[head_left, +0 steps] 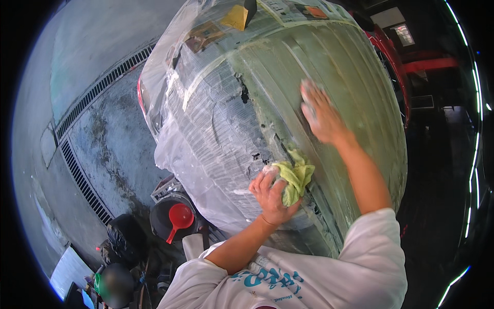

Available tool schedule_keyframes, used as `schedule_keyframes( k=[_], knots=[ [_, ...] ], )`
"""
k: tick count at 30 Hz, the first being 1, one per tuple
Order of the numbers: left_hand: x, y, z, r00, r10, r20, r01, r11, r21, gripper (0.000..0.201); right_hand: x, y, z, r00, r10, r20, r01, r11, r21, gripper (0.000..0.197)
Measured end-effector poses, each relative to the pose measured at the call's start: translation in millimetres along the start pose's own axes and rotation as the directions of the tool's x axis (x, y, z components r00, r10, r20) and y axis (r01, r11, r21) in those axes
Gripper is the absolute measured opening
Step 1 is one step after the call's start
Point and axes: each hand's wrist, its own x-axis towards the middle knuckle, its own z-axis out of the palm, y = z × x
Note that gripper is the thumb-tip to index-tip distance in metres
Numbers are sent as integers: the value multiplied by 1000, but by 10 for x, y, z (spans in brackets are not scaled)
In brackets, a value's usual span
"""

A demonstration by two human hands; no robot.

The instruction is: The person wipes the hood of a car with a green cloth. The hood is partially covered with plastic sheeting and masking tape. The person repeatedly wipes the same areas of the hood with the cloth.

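A crumpled yellow-green cloth (297, 177) is gripped in my left hand (268, 195), whose fingers curl beside it near the edge between film and bare panel. My right hand (323, 114) lies flat with its fingers stretched out on a dull greenish, ribbed vehicle roof panel (355, 113). Motion smears those fingers, and whitish residue shows on them. Whether anything thin is under that palm is hidden. Wrinkled clear plastic film (216, 134) covers the vehicle's left side, with torn dark spots along its border with the panel.
Taped paper (288, 13) masks the far end of the panel. At lower left, a red dipper (180, 219) rests in a dark bucket (160, 219), near black bags (126, 234). A floor drain grate (85, 177) runs along the left. Beyond the right side is a red vehicle (393, 72).
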Motion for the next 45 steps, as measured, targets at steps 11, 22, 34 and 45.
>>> schedule_keyframes(
  k=[11, 22, 34, 45],
  knots=[
    [-2, 8, 31, 999, 15, 41, -14, 1000, -16, 68, 1514, 67, -30, 975, 120, -185, -124, 992, -10, 61],
    [-66, -27, 26, 999, 21, 30, -21, 1000, 11, 71, 679, 381, 100, 983, 52, -175, -47, 998, 31, 64],
    [-42, -9, -4, 999, 17, 46, -18, 1000, 22, 69, 328, -31, 84, 995, 16, -100, -21, 999, -49, 66],
    [-13, -34, 11, 999, 28, 34, -29, 999, 15, 77, 1609, -509, 143, 959, 229, -166, -230, 973, 15, 67]
  ],
)
